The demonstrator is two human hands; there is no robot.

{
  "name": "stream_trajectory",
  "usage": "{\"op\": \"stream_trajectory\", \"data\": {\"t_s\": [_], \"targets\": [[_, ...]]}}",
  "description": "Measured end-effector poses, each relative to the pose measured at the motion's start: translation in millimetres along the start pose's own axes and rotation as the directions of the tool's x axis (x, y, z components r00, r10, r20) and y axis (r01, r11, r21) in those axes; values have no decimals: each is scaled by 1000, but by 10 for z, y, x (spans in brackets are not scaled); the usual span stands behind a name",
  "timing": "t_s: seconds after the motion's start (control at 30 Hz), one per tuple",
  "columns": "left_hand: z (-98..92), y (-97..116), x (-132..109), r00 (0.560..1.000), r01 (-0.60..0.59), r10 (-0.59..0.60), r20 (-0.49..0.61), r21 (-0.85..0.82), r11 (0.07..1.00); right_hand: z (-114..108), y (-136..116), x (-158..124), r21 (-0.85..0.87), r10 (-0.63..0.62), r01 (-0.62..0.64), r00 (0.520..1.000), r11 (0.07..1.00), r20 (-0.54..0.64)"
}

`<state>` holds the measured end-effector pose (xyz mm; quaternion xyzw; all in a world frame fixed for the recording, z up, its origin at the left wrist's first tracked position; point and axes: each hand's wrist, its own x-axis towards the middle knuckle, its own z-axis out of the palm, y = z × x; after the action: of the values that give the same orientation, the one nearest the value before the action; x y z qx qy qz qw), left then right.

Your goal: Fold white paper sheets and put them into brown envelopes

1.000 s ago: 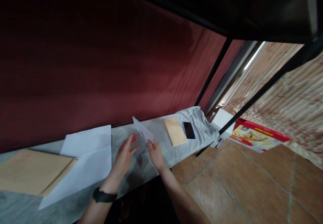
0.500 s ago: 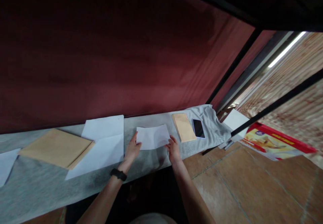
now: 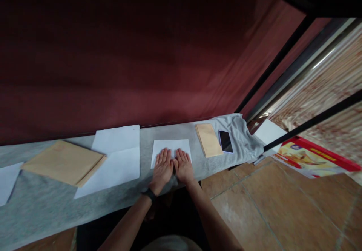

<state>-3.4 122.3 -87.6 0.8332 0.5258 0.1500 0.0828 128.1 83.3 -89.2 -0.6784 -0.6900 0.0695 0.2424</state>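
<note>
A small white sheet of paper [image 3: 171, 144] lies flat on the grey cloth [image 3: 113, 190] in front of me. My left hand [image 3: 163, 168] is pressed flat on its left half, fingers stretched toward the wall. Beside it my right hand [image 3: 183, 166] rests flat on the right half, the thumbs close together. Both palms cover the paper's near part. Neither hand grips anything. To the right lies a short stack of tan envelopes [image 3: 209, 140], with a dark-screened phone [image 3: 226, 142] next to it.
At left, larger brown envelopes [image 3: 62, 162] overlap a big creased white sheet [image 3: 121, 160]. Another white sheet [image 3: 8, 181] is at the far left. A dark red wall [image 3: 141, 92] borders the cloth. A red and yellow box [image 3: 313, 156] stands by a black post [image 3: 311, 120] at right.
Both hands have let go of the small paper's side edges and moved inward onto it. The paper, held up and bent before, now lies flat. The view has shifted slightly.
</note>
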Motion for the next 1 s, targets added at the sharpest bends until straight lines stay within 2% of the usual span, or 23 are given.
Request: {"op": "stream_trajectory", "data": {"t_s": [0.1,0.33,0.47,0.53,0.6,0.7,0.77,0.9,1.0], "targets": [[32,-103,-21,999,4,-4,-32,-18,1000,-22,60,-20,-84,17,-16,1000,996,15],[-114,-306,-104,986,121,-124,-108,-31,992,-100,300,-64,-139,88,-95,994,986,-58],[-153,-320,-86,976,163,-163,-144,-6,987,-114,361,-36,-126,178,-192,977,973,-118],[-140,-265,-14,980,136,-134,-149,-2,991,-108,313,35,-106,211,-224,969,969,-127],[-96,-179,103,991,60,-63,-116,-22,998,-88,216,149,-68,183,-191,978,979,-98],[8,-64,315,998,-59,58,-14,-77,995,-26,56,357,5,58,-58,998,998,-4],[70,-40,431,995,-94,97,33,-94,991,25,-2,475,28,-6,5,999,1000,44],[109,-112,541,995,-79,82,59,-59,995,97,44,588,2,-17,17,999,1000,46],[95,-212,550,998,-42,43,37,-37,998,107,144,593,-30,3,-2,1000,1000,21]]}}
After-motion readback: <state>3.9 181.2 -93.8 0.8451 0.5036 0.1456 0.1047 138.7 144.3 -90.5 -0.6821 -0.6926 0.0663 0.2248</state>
